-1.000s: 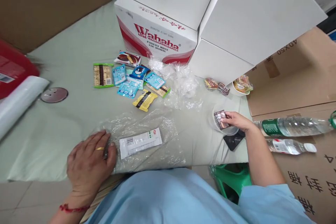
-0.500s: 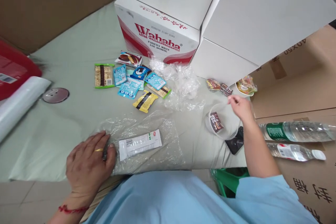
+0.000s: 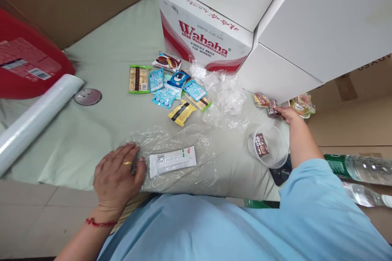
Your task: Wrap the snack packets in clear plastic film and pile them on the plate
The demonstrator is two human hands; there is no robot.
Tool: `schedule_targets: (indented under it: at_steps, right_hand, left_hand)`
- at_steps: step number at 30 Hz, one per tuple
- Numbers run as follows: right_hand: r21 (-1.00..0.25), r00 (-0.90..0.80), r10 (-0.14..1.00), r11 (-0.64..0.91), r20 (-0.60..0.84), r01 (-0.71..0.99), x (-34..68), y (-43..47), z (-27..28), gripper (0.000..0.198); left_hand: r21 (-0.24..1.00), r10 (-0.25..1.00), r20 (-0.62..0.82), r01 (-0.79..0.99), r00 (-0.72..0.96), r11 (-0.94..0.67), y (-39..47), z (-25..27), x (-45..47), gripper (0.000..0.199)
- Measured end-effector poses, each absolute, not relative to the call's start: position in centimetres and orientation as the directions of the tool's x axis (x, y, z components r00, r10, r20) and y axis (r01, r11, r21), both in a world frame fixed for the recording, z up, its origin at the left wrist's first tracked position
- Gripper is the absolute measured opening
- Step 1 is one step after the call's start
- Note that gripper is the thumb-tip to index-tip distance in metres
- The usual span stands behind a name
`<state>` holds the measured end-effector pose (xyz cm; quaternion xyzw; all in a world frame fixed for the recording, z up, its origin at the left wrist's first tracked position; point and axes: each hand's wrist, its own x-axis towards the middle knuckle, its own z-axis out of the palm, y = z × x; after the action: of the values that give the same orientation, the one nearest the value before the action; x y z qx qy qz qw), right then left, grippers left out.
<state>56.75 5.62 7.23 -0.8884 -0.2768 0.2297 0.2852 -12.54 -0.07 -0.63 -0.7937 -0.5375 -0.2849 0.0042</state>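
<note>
My left hand (image 3: pixel 119 174) lies flat with its thumb apart, over the left edge of a clear plastic sheet (image 3: pixel 202 171). On that sheet rests a white wrapped bar (image 3: pixel 173 160), just right of the thumb. At the right, my right hand (image 3: pixel 287 113) pinches a small brown snack packet (image 3: pixel 272 108) by its right end. A red-and-yellow snack packet (image 3: pixel 261 100) touches it on the left. Nearer to me, a round clear plastic tub (image 3: pixel 280 147) has a brown cocoa snack packet (image 3: pixel 262 144) inside.
Mid-table lie several snack packets, including a yellow one (image 3: pixel 181 112), beside crumpled clear wrap (image 3: pixel 226 94). A Wahaba-style printed water carton (image 3: pixel 205 32) stands behind. A plastic roll (image 3: pixel 39 120) and red container (image 3: pixel 30 57) are left; bottles (image 3: pixel 364 169) and a bowl of packets (image 3: pixel 303 104) right.
My right hand has moved from above the tub's far rim to the brown packet behind it and closed on it. My left hand stays on the sheet. The whole view has shifted.
</note>
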Motion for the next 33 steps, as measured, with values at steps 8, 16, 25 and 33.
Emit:
schedule_targets:
  at_steps: [8,16,25,33]
  right_hand:
    - [-0.746,0.727,0.604,-0.637,-0.327,0.194,55.0,4.1,7.4,0.046]
    - [-0.895,0.703,0.693,-0.402,-0.161,0.192,52.9,-3.6,13.6,0.049]
    - [-0.674,0.48,0.764,-0.626,-0.431,0.392,45.7,-9.5,15.1,0.049]
    - [0.051,0.64,0.729,-0.649,-0.242,0.759,41.4,-6.8,11.1,0.048]
  left_hand:
    - [0.27,0.835,0.479,0.86,0.271,-0.434,0.0,-0.3,-12.4,0.049]
    - [0.325,0.862,0.447,0.854,0.239,-0.405,0.0,-0.6,-12.4,0.049]
    - [0.219,0.795,0.549,0.873,0.259,-0.435,0.4,-0.5,-12.0,0.039]
    - [0.213,0.79,0.552,0.872,0.265,-0.441,0.4,-0.2,-11.8,0.036]
